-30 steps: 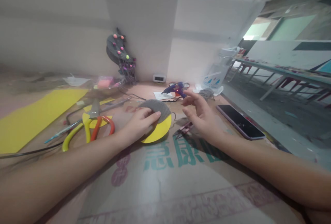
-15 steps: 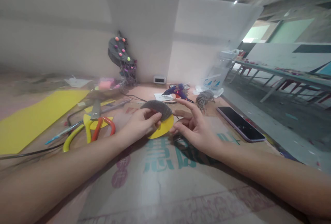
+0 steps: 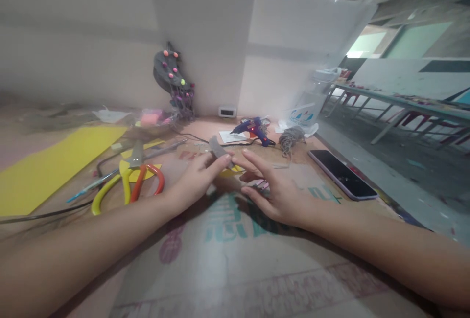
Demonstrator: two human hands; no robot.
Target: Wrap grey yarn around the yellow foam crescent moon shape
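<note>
Between the thumb and fingers of my left hand is a yellow card disc partly wrapped in grey yarn. The piece is tilted, so the grey band looks narrow and little yellow shows. Close to its right side is my right hand, index finger stretched out and the other fingers curled on what seems a thin strand of the yarn; the hold is mostly hidden. A small pinkish object shows by its curled fingers, too blurred to name.
Pliers with yellow and red handles lie left, near yellow sheet. Behind stand a glue gun, a yarn bundle, a small clock and a water bottle. A phone lies right. A grey crescent ornament leans on the wall.
My left hand has turned the wrapped disc from facing me to nearly edge-on. My right hand has shifted slightly down and left, its index finger lowered toward the disc.
</note>
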